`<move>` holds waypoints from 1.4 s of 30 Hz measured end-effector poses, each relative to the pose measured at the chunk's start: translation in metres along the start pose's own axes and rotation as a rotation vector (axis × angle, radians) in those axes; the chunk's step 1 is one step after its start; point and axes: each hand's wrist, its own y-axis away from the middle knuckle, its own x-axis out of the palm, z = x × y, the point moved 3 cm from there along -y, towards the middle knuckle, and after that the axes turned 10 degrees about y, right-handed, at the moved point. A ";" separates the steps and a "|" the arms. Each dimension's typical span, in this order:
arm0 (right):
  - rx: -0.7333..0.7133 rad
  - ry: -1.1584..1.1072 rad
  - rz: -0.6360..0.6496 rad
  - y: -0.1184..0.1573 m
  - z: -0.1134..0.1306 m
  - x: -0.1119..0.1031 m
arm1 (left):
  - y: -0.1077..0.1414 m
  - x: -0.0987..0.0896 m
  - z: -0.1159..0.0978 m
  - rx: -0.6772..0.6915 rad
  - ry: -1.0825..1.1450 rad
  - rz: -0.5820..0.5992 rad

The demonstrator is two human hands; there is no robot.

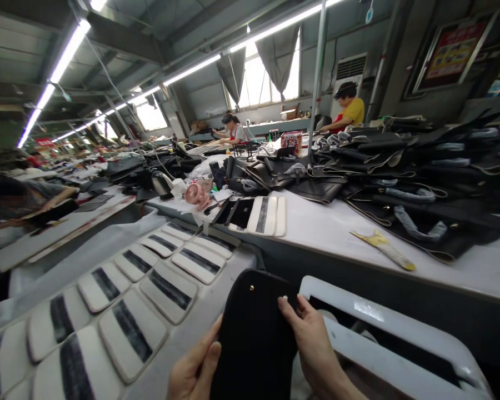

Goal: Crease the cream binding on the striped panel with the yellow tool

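One black panel (254, 339) upright before me, my left hand (198, 361) gripping its left edge, my right hand (312, 336) pinching its right edge beside a metal stud (285, 298), striped pale panels (133, 330) on the bench (208, 300) at left.

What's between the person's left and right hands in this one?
A black panel: the left hand holds one edge, the right hand the opposite edge, as the head view shows.

From my end, I see a factory workshop: strip lights (56, 72) overhead, black leather-like pieces (379, 153) heaped on a long worktable (316, 225), pale panels (133, 333) laid out, 2 people (237, 133) working beyond.
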 end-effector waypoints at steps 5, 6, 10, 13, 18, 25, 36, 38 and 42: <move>-0.091 -0.025 -0.005 0.000 -0.006 0.013 | -0.032 0.017 -0.007 0.060 0.021 -0.036; -0.121 0.000 -0.013 -0.001 -0.004 0.013 | -0.036 0.020 -0.009 0.078 0.011 -0.051; -0.193 0.219 -0.094 -0.005 0.008 0.014 | -0.045 0.030 -0.008 0.049 -0.022 -0.084; -0.284 0.412 -0.208 -0.004 0.016 0.012 | -0.050 0.036 0.000 -0.064 0.011 -0.100; -0.290 0.430 -0.262 -0.002 0.021 0.009 | -0.061 0.046 0.002 -0.187 0.159 -0.073; -0.336 0.427 -0.253 0.000 0.032 0.008 | -0.075 0.048 -0.026 0.070 -0.053 -0.012; -0.329 0.432 -0.139 0.007 0.043 0.000 | -0.088 0.053 -0.038 0.238 0.054 0.171; -0.337 0.474 -0.158 0.008 0.038 -0.004 | -0.086 0.056 -0.034 0.209 0.109 0.209; -0.348 0.538 -0.214 0.007 0.030 -0.010 | -0.087 0.060 -0.026 0.178 0.148 0.237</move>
